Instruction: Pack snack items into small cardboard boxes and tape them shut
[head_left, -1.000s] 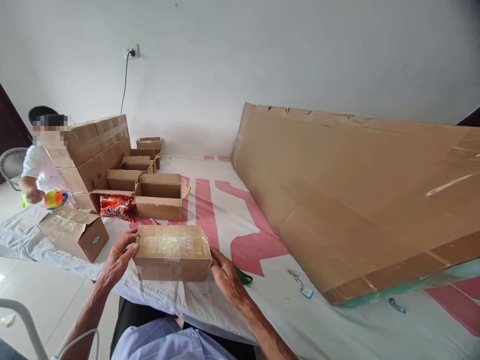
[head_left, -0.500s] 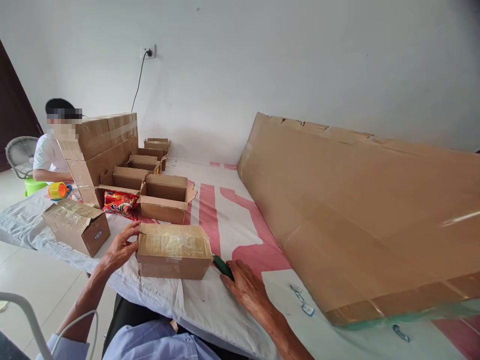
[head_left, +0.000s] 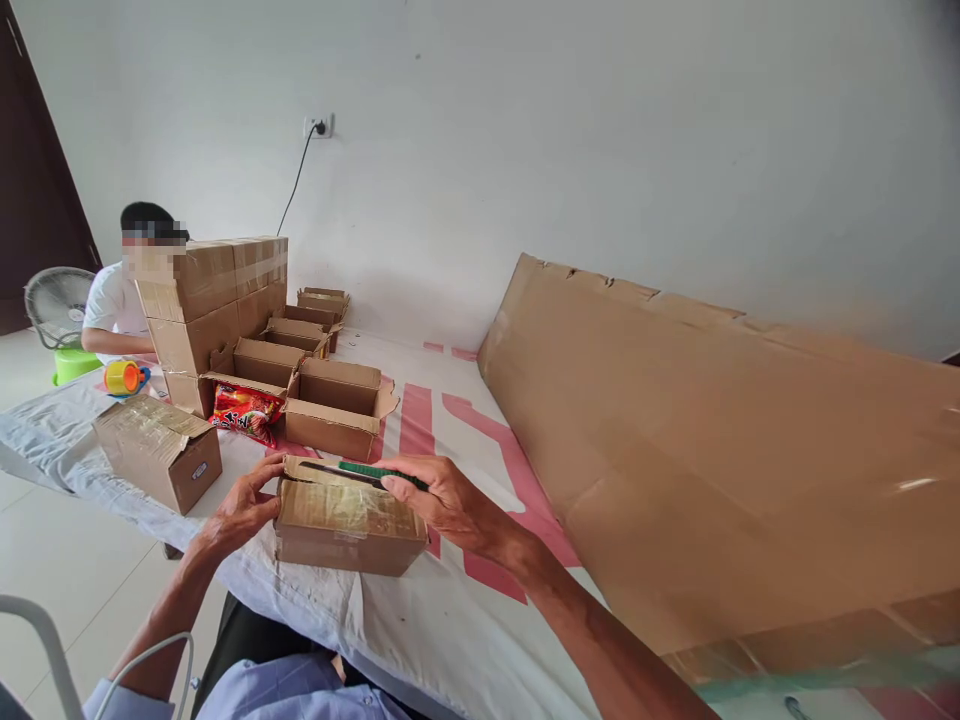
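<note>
A small taped cardboard box point(head_left: 346, 522) lies on the white and pink table cover right in front of me. My left hand point(head_left: 241, 510) presses against its left end. My right hand point(head_left: 442, 500) grips a green-handled utility knife point(head_left: 367, 472), laid flat along the far top edge of the box with the blade pointing left.
A second sealed box point(head_left: 159, 450) sits to the left. Behind stand several open cartons point(head_left: 330, 405), a red snack packet point(head_left: 246, 410) and a stack of taped boxes point(head_left: 214, 295). A large flat cardboard sheet point(head_left: 712, 440) fills the right. A person point(head_left: 112, 300) sits at far left by an orange cup point(head_left: 124, 377).
My right hand left the box's right end, picked up the green knife from the table beside it, and brought it onto the box's top far edge. My left hand stayed put.
</note>
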